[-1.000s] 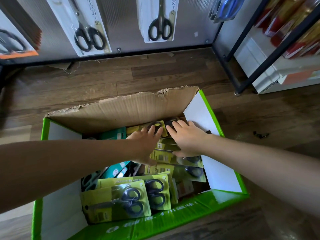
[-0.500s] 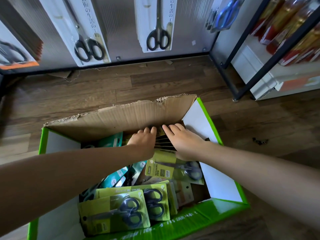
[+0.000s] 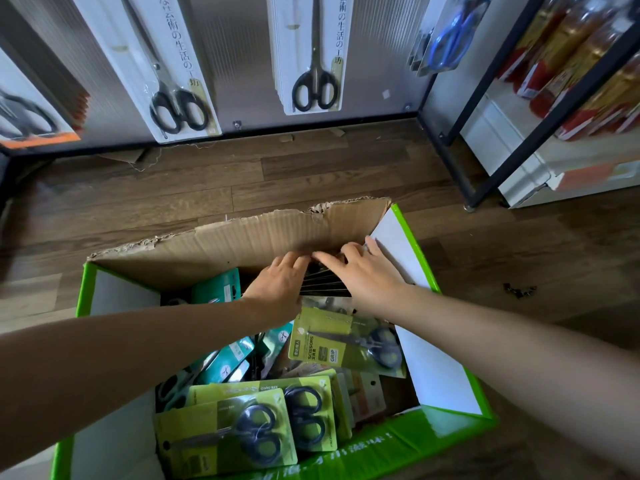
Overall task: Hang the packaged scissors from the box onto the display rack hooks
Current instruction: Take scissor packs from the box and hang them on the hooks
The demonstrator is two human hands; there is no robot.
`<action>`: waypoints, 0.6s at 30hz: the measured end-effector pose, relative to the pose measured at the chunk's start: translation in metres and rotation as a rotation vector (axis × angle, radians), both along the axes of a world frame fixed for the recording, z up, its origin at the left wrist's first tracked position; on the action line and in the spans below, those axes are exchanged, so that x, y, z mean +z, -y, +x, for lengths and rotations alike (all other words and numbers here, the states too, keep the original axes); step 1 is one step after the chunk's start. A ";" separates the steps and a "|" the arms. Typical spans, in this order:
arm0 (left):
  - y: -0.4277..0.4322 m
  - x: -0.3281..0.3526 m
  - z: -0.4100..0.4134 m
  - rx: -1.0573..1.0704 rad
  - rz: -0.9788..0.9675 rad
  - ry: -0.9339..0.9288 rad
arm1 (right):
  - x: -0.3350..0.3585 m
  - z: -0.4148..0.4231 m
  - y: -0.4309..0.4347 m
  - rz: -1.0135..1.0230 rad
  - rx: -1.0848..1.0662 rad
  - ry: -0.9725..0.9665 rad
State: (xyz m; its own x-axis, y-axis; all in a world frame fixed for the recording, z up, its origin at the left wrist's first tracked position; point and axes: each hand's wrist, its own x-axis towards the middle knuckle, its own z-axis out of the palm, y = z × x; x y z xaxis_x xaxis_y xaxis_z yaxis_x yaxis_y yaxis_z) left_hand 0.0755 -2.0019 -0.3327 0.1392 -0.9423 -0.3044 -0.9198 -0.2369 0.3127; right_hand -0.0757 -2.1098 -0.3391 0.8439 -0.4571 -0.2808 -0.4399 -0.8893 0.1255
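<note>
Reaching into the box (image 3: pixel 242 233) with both hands for an upright stack of packs (image 3: pixel 323 284) at its far end.

Curling the left hand (image 3: pixel 280 282) round the stack's left edge; laying the right hand (image 3: pixel 372 275) over its top and right side, fingers spread, thumb hidden, so cannot tell whether clamped or merely resting. Early in the task, by the look of it: nothing lifted out, teal packs (image 3: pixel 221 289) and green packaged scissors (image 3: pixel 242 434) heaped in the box, all yet to go on hooks. Showing only the stack's dark edges, no printed faces; cutting off the display rack (image 3: pixel 242 46) above, hooks out of view, white cards (image 3: pixel 311 57) hanging there already.
</note>
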 end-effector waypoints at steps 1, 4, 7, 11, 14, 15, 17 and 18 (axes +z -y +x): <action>-0.006 0.002 -0.002 0.008 -0.031 0.080 | -0.001 0.002 0.000 0.015 -0.015 -0.020; -0.028 0.007 -0.013 0.141 -0.082 0.071 | 0.004 0.009 -0.003 0.067 -0.081 -0.054; -0.038 0.016 -0.029 0.518 0.238 -0.403 | 0.011 0.014 -0.005 0.078 -0.072 -0.069; -0.037 0.028 -0.045 1.070 0.317 -1.135 | 0.026 0.018 -0.018 0.152 -0.105 -0.109; -0.021 0.021 -0.044 1.277 0.152 -1.237 | 0.035 0.019 -0.033 0.242 -0.107 -0.124; -0.015 0.021 -0.044 1.335 0.111 -1.297 | 0.038 0.021 -0.035 0.275 -0.094 -0.125; -0.008 0.017 -0.046 1.393 0.110 -1.344 | 0.044 0.026 -0.026 0.390 -0.097 -0.156; -0.008 0.017 -0.047 1.403 0.141 -1.329 | 0.046 0.029 -0.018 0.474 -0.132 -0.197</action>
